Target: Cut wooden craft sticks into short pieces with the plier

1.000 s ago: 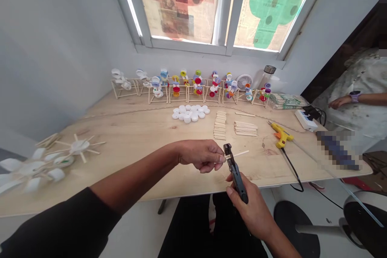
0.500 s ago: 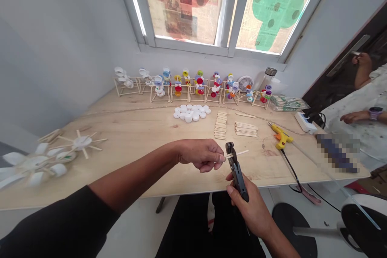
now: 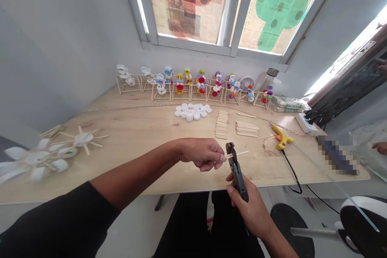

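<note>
My left hand [image 3: 201, 154] pinches a thin wooden craft stick [image 3: 237, 154] between thumb and fingertips, above the plywood table [image 3: 136, 129]. My right hand [image 3: 249, 213] grips black-handled cutting pliers [image 3: 236, 173] upright, with their jaws [image 3: 230, 152] around the stick close to my left fingertips. The stick's far end sticks out to the right of the jaws. Whether the blades have cut into the wood is hidden.
Along the back wall stand several stick frames with coloured bottle-cap figures [image 3: 199, 86]. White caps [image 3: 192, 112], stacked sticks [image 3: 221, 125] and a yellow glue gun [image 3: 282, 137] with its black cord lie on the table. A white-cap wheel [image 3: 83, 139] lies left. A co-worker's hand [image 3: 380, 148] shows at the right edge.
My hands and the pliers hold nearly still on the stick. The view has turned slightly, shifting the table leftward and downward in the picture, and the co-worker's arm has moved toward the right edge.
</note>
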Action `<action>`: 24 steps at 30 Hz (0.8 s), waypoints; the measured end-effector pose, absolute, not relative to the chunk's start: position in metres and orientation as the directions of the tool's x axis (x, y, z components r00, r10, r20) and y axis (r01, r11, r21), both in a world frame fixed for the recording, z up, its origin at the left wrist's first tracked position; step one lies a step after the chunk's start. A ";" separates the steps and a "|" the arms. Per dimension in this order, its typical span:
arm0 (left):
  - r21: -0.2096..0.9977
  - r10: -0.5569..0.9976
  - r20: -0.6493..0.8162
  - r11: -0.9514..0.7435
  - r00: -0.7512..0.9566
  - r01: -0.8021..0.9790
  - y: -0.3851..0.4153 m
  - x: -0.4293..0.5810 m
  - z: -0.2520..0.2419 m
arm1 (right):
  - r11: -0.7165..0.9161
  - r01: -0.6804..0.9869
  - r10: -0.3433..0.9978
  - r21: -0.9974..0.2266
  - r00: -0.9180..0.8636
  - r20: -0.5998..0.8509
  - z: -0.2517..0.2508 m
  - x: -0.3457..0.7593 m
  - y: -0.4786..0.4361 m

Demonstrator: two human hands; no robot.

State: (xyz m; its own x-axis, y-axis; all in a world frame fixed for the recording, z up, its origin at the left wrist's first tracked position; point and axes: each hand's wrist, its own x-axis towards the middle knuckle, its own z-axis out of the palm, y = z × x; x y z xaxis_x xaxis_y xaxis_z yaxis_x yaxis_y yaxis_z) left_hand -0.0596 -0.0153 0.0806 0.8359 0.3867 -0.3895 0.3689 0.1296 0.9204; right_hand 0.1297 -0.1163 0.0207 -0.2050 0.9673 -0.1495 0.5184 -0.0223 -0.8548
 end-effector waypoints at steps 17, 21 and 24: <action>0.909 0.421 -0.383 0.012 0.822 0.418 -0.012 -0.060 0.078 | -0.010 0.552 0.974 -0.834 -0.183 -0.134 0.013 0.131 -0.118; 0.908 0.415 -0.372 -0.023 0.830 0.418 -0.011 -0.060 0.079 | -0.010 0.550 0.975 -0.835 -0.180 -0.130 0.012 0.130 -0.117; 0.903 0.423 -0.373 -0.040 0.826 0.428 -0.011 -0.060 0.079 | -0.007 0.550 0.976 -0.835 -0.176 -0.124 0.011 0.128 -0.116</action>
State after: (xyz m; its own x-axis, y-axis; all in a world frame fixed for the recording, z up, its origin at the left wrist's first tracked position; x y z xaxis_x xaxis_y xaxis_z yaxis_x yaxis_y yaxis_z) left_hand -0.0601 -0.0110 0.0794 0.8258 0.4230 -0.3730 0.4283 -0.0401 0.9028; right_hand 0.1283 -0.1164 0.0114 -0.1765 0.9765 -0.1241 0.5503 -0.0066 -0.8349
